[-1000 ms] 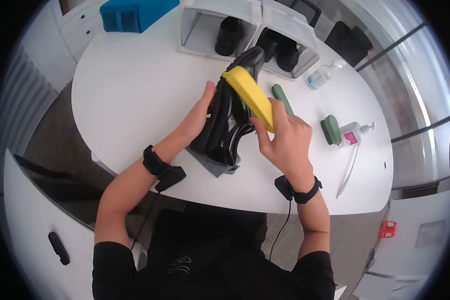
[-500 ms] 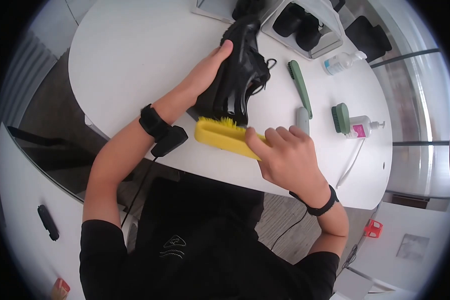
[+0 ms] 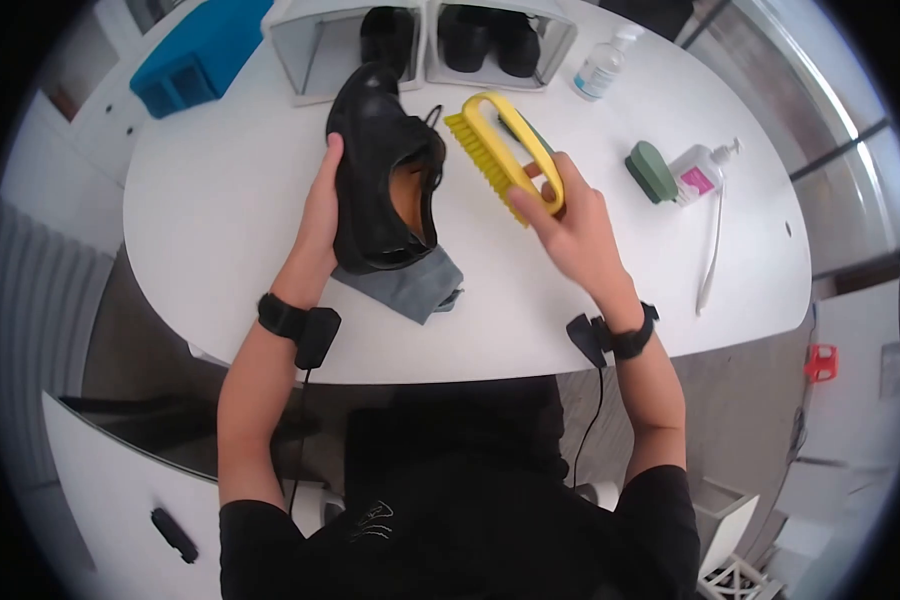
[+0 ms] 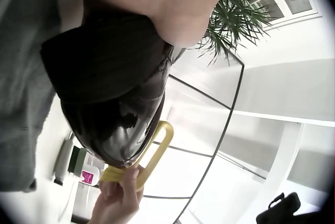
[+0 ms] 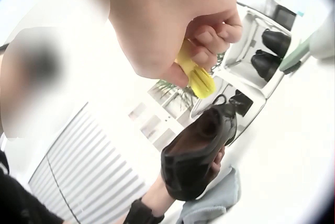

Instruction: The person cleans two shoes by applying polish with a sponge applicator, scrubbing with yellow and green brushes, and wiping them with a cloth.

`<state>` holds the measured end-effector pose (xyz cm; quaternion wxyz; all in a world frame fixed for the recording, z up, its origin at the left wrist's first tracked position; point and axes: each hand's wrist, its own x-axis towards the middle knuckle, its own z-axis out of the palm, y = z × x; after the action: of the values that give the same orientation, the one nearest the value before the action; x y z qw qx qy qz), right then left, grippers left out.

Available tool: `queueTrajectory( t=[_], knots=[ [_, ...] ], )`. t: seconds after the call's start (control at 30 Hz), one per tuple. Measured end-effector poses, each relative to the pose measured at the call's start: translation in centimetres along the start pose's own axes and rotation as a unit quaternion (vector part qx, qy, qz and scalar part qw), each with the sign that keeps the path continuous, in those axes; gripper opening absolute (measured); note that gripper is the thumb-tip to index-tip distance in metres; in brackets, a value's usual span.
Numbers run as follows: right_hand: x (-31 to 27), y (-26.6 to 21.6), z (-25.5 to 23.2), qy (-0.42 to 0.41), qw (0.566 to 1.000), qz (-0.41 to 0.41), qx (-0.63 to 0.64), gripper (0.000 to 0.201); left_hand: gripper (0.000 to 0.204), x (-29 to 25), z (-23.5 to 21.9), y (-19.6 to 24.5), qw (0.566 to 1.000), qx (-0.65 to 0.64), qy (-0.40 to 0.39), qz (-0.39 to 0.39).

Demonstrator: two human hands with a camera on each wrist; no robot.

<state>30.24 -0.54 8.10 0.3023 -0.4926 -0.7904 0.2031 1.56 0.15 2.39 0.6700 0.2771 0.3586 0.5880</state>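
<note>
My left hand [image 3: 320, 212] grips a black leather lace-up shoe [image 3: 365, 190] along its outer side, toe pointing away and its tan-lined opening turned to the right. The shoe is held over a folded grey cloth [image 3: 410, 288] on the table. In my right hand [image 3: 582, 235] is a yellow scrub brush [image 3: 482, 150], gripped by its loop handle, bristles facing the shoe. A gap separates brush and shoe in the head view. The left wrist view shows the shoe's glossy black end [image 4: 118, 124] close up, with the brush handle [image 4: 162, 143] behind it.
Two white shoe boxes [image 3: 315, 98] with black shoes inside stand at the back. Beyond my right hand are a green brush [image 3: 652, 172], a pump bottle [image 3: 698, 180], a clear pump bottle [image 3: 600, 72] and a thin white stick [image 3: 711, 255]. A blue box [image 3: 185, 75] sits back left.
The brush has gone from over the shoe to its heel end, then away to the right. The shoe has turned so its opening shows. The head view has shifted too.
</note>
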Motion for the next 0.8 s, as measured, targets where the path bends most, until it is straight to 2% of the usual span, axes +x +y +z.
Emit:
queueTrajectory(
  t=[0.03,0.07,0.1,0.17,0.2,0.27,0.3,0.37,0.4,0.47,0.5,0.57,0.6,0.67,0.7,0.8],
  knots=[
    [0.5,1.0,0.3,0.002,0.991,0.082,0.104,0.039,0.070,0.0,-0.1,-0.1,1.000,-0.007,0.006,0.014],
    [0.5,2.0,1.0,0.015,0.990,0.087,0.111,0.039,0.070,0.2,-0.2,0.0,0.999,-0.013,0.012,0.030],
    [0.4,3.0,2.1,-0.013,0.990,0.095,0.101,0.040,0.070,0.3,-0.1,0.0,1.000,0.001,0.005,0.025],
    [0.4,3.2,3.0,-0.081,0.985,0.133,0.078,0.048,0.070,0.2,-0.2,-0.2,0.997,-0.002,0.046,0.064],
    [0.4,3.7,3.7,-0.071,0.984,0.139,0.090,0.048,0.070,0.4,-0.5,-0.3,0.997,0.013,0.040,0.058],
    [0.3,4.9,5.2,-0.079,0.978,0.139,0.134,0.063,0.070,0.8,-1.3,-0.5,0.994,0.000,0.061,0.091],
    [0.4,4.7,5.4,-0.069,0.977,0.144,0.141,0.063,0.070,1.0,-1.6,-0.5,0.995,0.010,0.053,0.086],
    [0.5,4.5,5.4,-0.111,0.972,0.142,0.153,0.073,0.071,1.2,-2.1,-0.6,0.995,-0.017,0.048,0.087],
    [0.6,4.2,5.3,-0.106,0.970,0.151,0.157,0.073,0.071,1.2,-2.0,-0.7,0.996,-0.011,0.043,0.079],
    [0.5,3.7,5.0,-0.107,0.987,0.110,0.054,0.076,0.072,0.9,-1.6,-0.5,0.996,-0.018,0.056,0.067],
    [0.3,3.5,4.4,-0.106,0.986,0.119,0.059,0.076,0.072,0.8,-1.3,-0.4,0.995,-0.012,0.069,0.066],
    [0.1,3.0,3.2,-0.114,0.989,0.089,-0.013,0.064,0.072,0.7,-1.0,-0.4,0.996,-0.009,0.063,0.055],
    [-0.1,3.1,2.9,-0.117,0.989,0.087,-0.009,0.064,0.071,0.7,-1.1,-0.3,0.996,-0.009,0.061,0.058],
    [-0.8,3.0,2.7,-0.043,0.999,-0.011,0.013,0.048,0.071,1.3,-1.8,0.0,0.994,-0.001,0.073,0.075],
    [-1.2,2.1,2.4,0.011,0.996,-0.090,0.003,0.045,0.071,1.5,-2.2,-0.5,0.994,0.001,0.079,0.081],
    [-2.7,-1.5,1.0,0.121,0.953,-0.276,-0.001,0.047,0.073,1.6,-2.7,-0.3,0.995,-0.019,0.096,0.038]
  ],
)
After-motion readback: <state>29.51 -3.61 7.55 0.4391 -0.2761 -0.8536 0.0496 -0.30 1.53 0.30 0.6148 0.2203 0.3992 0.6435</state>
